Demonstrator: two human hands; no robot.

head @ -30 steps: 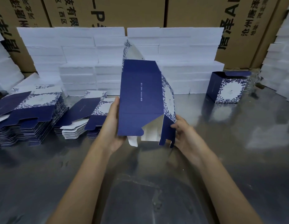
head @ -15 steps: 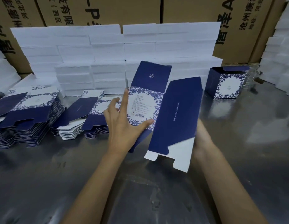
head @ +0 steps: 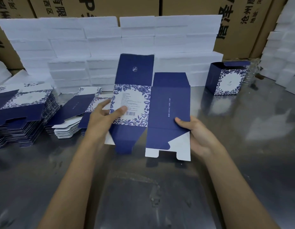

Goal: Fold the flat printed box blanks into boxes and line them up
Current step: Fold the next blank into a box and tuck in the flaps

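I hold a blue and white printed box blank (head: 168, 113) upright above the steel table, its floral panel and plain navy panel both facing me. My left hand (head: 105, 118) grips the blank's left edge, thumb on the floral panel. My right hand (head: 195, 131) holds the lower right edge, thumb on the navy panel. The bottom flaps hang loose below. One folded box (head: 229, 80) stands at the back right with its top flaps open. Two stacks of flat blanks lie to the left, a tall stack (head: 23, 113) and a lower stack (head: 72, 119).
White foam blocks (head: 102, 47) are piled along the back and on the right (head: 285, 55), with brown cartons (head: 239, 22) behind them. The steel table (head: 143, 187) stretches in front of me.
The blank has been spread wider, so both panels now face me squarely. My left thumb has shifted onto the floral panel and my right thumb has come round onto the navy panel.
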